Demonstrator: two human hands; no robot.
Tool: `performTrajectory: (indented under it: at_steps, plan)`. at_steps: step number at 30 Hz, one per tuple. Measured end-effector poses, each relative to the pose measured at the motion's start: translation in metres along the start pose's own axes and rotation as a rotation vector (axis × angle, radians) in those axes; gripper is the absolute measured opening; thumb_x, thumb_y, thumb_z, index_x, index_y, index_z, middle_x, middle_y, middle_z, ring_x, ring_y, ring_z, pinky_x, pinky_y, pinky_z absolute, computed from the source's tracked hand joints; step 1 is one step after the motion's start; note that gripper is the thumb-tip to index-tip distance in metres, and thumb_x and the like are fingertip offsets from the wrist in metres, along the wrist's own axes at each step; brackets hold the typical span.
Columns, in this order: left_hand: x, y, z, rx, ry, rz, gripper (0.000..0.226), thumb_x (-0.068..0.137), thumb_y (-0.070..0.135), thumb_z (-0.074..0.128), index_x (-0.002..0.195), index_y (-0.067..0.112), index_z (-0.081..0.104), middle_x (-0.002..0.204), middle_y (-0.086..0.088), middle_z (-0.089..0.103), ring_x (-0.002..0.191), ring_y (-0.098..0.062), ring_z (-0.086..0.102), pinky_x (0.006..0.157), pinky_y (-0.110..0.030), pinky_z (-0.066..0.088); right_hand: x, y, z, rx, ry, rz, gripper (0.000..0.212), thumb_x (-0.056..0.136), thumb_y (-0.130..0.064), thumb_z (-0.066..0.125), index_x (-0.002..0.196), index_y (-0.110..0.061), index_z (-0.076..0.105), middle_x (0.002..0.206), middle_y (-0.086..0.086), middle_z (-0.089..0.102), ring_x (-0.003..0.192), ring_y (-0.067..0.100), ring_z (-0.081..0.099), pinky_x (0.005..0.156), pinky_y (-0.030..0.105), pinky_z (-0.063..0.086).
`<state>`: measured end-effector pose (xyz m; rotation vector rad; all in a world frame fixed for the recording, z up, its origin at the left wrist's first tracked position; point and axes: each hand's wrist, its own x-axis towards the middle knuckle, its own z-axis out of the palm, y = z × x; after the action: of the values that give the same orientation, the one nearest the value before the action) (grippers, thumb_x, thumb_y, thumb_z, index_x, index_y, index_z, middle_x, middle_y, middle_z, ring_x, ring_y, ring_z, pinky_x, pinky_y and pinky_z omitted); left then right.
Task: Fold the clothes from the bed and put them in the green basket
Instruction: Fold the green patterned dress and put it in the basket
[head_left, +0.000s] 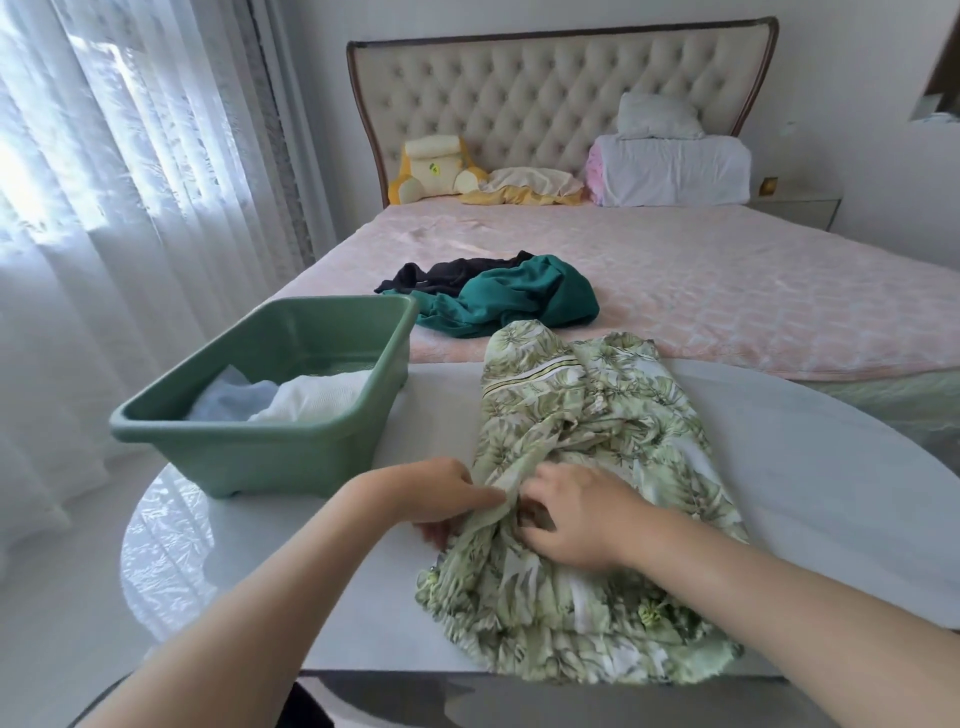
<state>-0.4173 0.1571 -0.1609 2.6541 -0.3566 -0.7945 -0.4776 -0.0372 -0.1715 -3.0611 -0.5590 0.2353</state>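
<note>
While the leaf-print garment (597, 415) lies rumpled on the counter (810, 467) beside the green basket (249, 457), the left hand (441, 493) and right hand (576, 519) pinch it, each grip closed on cloth; smoothing it flat first would likely give neater folds

Head view, down toward bed (727, 291)

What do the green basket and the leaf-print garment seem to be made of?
The green basket: likely moulded plastic, smooth, dull sheen on its rounded rim. The leaf-print garment: thin soft cloth, perhaps cotton or viscose; it gathers in folds where the left hand pinches it.
</note>
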Motion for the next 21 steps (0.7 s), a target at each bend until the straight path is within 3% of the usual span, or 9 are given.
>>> performTrajectory:
  at_steps: [4, 7, 10, 13, 15, 17, 19, 21]
  plan:
    - [-0.016, -0.007, 0.004, 0.073, -0.051, 0.04, 0.04, 0.087, 0.057, 0.061, 0.089, 0.017, 0.067, 0.072, 0.004, 0.068, 0.06, -0.014, 0.061, 0.061, -0.023, 0.047, -0.021, -0.007, 0.017, -0.062, -0.049, -0.012, 0.068, 0.095, -0.064, 0.038, 0.152, -0.028, 0.033, 0.145, 0.006, 0.031, 0.137, 0.026, 0.026, 0.115, 0.046, 0.024]
    - [-0.018, -0.004, 0.002, -0.053, 0.022, 0.052, 0.029, 0.091, 0.039, 0.059, 0.096, 0.011, 0.067, 0.085, -0.002, 0.069, 0.069, -0.02, 0.068, 0.062, -0.027, 0.056, -0.024, -0.008, 0.027, -0.059, -0.056, -0.019, 0.077, 0.092, -0.073, 0.032, 0.156, -0.03, 0.025, 0.156, 0.005, 0.018, 0.145, 0.027, 0.014, 0.12, 0.05, 0.016]
    - [-0.029, 0.005, -0.004, -0.129, 0.119, 0.091, 0.029, 0.094, 0.041, 0.055, 0.097, 0.014, 0.063, 0.093, -0.005, 0.069, 0.076, -0.023, 0.07, 0.065, -0.034, 0.06, -0.02, -0.002, 0.025, 0.127, -0.006, 0.02, 0.073, 0.089, -0.073, 0.041, 0.151, -0.034, 0.036, 0.143, 0.0, 0.036, 0.136, 0.021, 0.029, 0.114, 0.047, 0.031]
    - [-0.038, 0.014, -0.008, -0.136, 0.207, 0.177, 0.031, 0.092, 0.05, 0.059, 0.092, 0.019, 0.058, 0.092, -0.006, 0.066, 0.073, -0.017, 0.059, 0.065, -0.03, 0.05, -0.019, 0.01, 0.017, 0.391, 0.16, 0.065, 0.039, 0.096, -0.047, 0.055, 0.132, -0.03, 0.057, 0.123, -0.007, 0.057, 0.117, 0.013, 0.053, 0.1, 0.038, 0.048]
    - [-0.045, 0.024, -0.004, -0.287, 0.165, 0.24, 0.038, 0.085, 0.055, 0.065, 0.099, 0.02, 0.059, 0.102, -0.015, 0.068, 0.079, -0.026, 0.065, 0.076, -0.039, 0.057, -0.022, 0.02, 0.012, 0.585, 0.251, 0.153, 0.028, 0.096, -0.031, 0.06, 0.123, -0.028, 0.059, 0.111, -0.009, 0.064, 0.102, 0.011, 0.062, 0.09, 0.034, 0.055]
    - [-0.051, 0.037, 0.006, -0.386, -0.008, 0.31, 0.039, 0.087, 0.051, 0.067, 0.114, 0.025, 0.058, 0.107, -0.015, 0.068, 0.083, -0.031, 0.071, 0.082, -0.049, 0.059, -0.025, 0.027, 0.006, 0.759, 0.32, 0.252, 0.03, 0.096, -0.028, 0.061, 0.125, -0.027, 0.055, 0.102, -0.009, 0.066, 0.093, 0.015, 0.066, 0.084, 0.039, 0.057]
    - [-0.057, 0.049, 0.019, -0.494, -0.38, 0.344, 0.042, 0.099, 0.037, 0.057, 0.137, 0.021, 0.045, 0.116, -0.017, 0.066, 0.079, -0.031, 0.072, 0.076, -0.046, 0.061, -0.027, 0.032, 0.0, 0.951, 0.329, 0.36, 0.032, 0.101, -0.037, 0.053, 0.13, -0.024, 0.053, 0.103, -0.004, 0.065, 0.089, 0.019, 0.065, 0.08, 0.043, 0.057]
    - [-0.06, 0.055, 0.027, -0.524, -0.702, 0.407, 0.046, 0.106, 0.029, 0.045, 0.149, 0.019, 0.032, 0.128, -0.023, 0.062, 0.093, -0.036, 0.069, 0.078, -0.041, 0.06, -0.031, 0.034, -0.002, 1.139, 0.232, 0.452, 0.044, 0.102, -0.049, 0.048, 0.136, -0.022, 0.047, 0.107, 0.003, 0.059, 0.087, 0.023, 0.062, 0.064, 0.039, 0.056]
